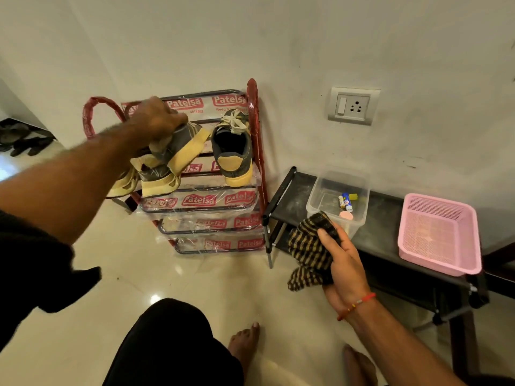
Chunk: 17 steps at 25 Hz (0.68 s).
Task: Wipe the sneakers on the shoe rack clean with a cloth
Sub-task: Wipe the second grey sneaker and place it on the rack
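While the left hand (157, 118) grips one sneaker (170, 151) above the shoe rack (252, 151) and the right hand (341, 263) clutches the cloth (309, 246), best brought together, wiped firmly.

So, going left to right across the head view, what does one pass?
Left hand gripping a sneaker → second sneaker on the shoe rack → striped cloth → clear tub → pink basket.

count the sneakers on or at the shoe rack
2 clearly: one sneaker gripped by the left hand, one sneaker standing on the shoe rack top shelf's right side. Another may be hidden beneath the held one.
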Tool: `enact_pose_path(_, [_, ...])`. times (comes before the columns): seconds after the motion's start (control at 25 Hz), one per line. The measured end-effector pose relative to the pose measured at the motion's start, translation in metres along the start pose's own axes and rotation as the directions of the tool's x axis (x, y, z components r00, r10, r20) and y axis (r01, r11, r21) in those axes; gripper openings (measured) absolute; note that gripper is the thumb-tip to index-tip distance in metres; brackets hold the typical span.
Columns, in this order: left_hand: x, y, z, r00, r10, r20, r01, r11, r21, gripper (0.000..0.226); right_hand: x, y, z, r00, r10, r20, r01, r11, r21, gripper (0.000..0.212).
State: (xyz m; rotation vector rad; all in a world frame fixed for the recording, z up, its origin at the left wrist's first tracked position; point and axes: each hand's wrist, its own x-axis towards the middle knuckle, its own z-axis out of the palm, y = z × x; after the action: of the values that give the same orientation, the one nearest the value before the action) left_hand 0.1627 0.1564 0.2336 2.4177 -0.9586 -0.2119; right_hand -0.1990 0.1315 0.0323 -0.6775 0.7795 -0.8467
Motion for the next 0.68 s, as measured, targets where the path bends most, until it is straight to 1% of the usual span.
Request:
enact_pose_path(0.16, [-0.079, 0.032, -0.039, 0.998, -0.013, -0.063, 0.015, 1.0, 0.023, 0.045, -0.007, -0.008, 0.003, 0.998, 0.01, 0.057, -0.019, 0.986, 0.167, 0.031])
enact_pose_path(0.24, [-0.126, 0.045, -0.048, 0.998, 0.011, -0.065, -0.009, 1.0, 0.027, 0.042, -0.01, -0.011, 0.002, 0.999, 0.016, 0.05, -0.026, 0.978, 0.208, 0.031])
enact_pose_path(0.32, [-0.173, 0.055, -0.047, 0.999, 0.046, -0.014, -0.046, 0.999, -0.02, 0.032, -0.01, -0.013, -0.002, 1.0, 0.026, 0.014, -0.029, 0.977, 0.209, 0.034])
enact_pose_path(0.4, [-0.212, 0.061, -0.035, 0.994, 0.068, 0.08, -0.058, 0.991, -0.123, 0.025, -0.009, -0.018, -0.011, 0.999, 0.036, -0.034, -0.029, 0.983, 0.184, 0.039])
enact_pose_path(0.48, [-0.238, 0.063, -0.009, 0.97, 0.066, 0.232, -0.008, 0.97, -0.242, 0.026, -0.008, -0.027, -0.023, 0.999, 0.012, -0.047, -0.003, 0.981, 0.194, 0.043])
enact_pose_path(0.56, [-0.248, 0.059, 0.031, 0.913, 0.035, 0.407, 0.126, 0.924, -0.361, 0.029, -0.006, -0.041, -0.037, 0.998, -0.039, -0.051, 0.051, 0.965, 0.258, 0.046])
enact_pose_path(0.6, [-0.247, 0.055, 0.053, 0.874, 0.013, 0.486, 0.223, 0.878, -0.424, 0.028, -0.005, -0.049, -0.045, 0.997, -0.073, -0.038, 0.081, 0.948, 0.307, 0.047])
enact_pose_path(0.68, [-0.24, 0.046, 0.099, 0.787, 0.012, 0.617, 0.405, 0.744, -0.531, 0.026, -0.004, -0.063, -0.061, 0.987, -0.162, 0.005, 0.149, 0.921, 0.361, 0.046])
